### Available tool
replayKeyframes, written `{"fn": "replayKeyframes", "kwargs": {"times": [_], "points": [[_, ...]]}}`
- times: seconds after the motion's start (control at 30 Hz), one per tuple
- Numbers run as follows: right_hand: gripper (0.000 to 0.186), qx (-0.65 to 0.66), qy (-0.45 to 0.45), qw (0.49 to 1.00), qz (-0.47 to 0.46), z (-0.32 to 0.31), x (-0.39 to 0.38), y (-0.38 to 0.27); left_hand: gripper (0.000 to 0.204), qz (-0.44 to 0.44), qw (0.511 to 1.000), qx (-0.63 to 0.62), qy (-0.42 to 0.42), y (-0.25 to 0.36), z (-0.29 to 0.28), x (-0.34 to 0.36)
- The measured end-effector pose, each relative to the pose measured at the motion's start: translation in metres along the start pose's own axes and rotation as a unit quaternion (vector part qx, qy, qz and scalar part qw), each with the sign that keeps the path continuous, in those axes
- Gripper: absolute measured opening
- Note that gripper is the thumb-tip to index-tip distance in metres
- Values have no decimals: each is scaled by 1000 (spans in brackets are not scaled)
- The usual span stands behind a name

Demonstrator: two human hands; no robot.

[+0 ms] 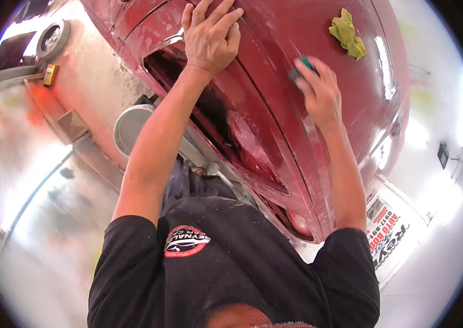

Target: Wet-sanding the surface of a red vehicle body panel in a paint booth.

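Note:
A dark red car body (275,33) fills the upper middle of the view, its surface wet and streaked. My left hand (212,38) rests on the panel near a seam, fingers stretched out and holding nothing. In my right hand (321,90), the curled fingers press a small dark green pad (303,66) to the panel right of that seam. The pad is partly hidden by my fingers. A crumpled yellow-green cloth (347,34) lies on the bodywork beyond my right hand. Below my left wrist, a long dark opening (209,106) runs along the car's edge.
A whitish round bucket (132,128) stands left of the car, behind my left forearm. Farther left are a tyre (54,39), a small yellow box (50,75) and a paint-stained wall (29,164). A printed sign board (398,227) stands at the lower right.

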State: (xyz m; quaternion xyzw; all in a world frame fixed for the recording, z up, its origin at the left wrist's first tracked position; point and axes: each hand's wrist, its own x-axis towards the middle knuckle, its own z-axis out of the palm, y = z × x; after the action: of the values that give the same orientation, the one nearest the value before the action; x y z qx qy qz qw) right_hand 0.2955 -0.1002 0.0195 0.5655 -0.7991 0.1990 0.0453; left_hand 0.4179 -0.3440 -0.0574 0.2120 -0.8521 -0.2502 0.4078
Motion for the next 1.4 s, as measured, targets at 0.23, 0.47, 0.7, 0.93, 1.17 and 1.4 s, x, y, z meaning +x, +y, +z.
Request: {"fn": "replayKeyframes", "kwargs": {"times": [0.23, 0.47, 0.7, 0.93, 1.17, 1.4], "points": [[49, -8, 19, 999, -34, 21, 56, 7, 31, 4, 1000, -6, -3, 4, 6, 5], [45, 9, 17, 1000, -24, 9, -4, -1, 28, 27, 998, 40, 48, -20, 15, -5], [38, -38, 88, 995, 14, 30, 79, 44, 31, 23, 999, 42, 10, -5, 18, -5], [35, -31, 94, 994, 51, 32, -2, -16, 30, 16, 998, 62, 7, -22, 13, -10], [36, -77, 74, 992, 67, 25, 79, 41, 34, 33, 998, 54, -4, -12, 19, -3], [37, -16, 63, 998, 4, 15, 2, 7, 31, 35, 997, 68, 32, -14, 19, -6]]}}
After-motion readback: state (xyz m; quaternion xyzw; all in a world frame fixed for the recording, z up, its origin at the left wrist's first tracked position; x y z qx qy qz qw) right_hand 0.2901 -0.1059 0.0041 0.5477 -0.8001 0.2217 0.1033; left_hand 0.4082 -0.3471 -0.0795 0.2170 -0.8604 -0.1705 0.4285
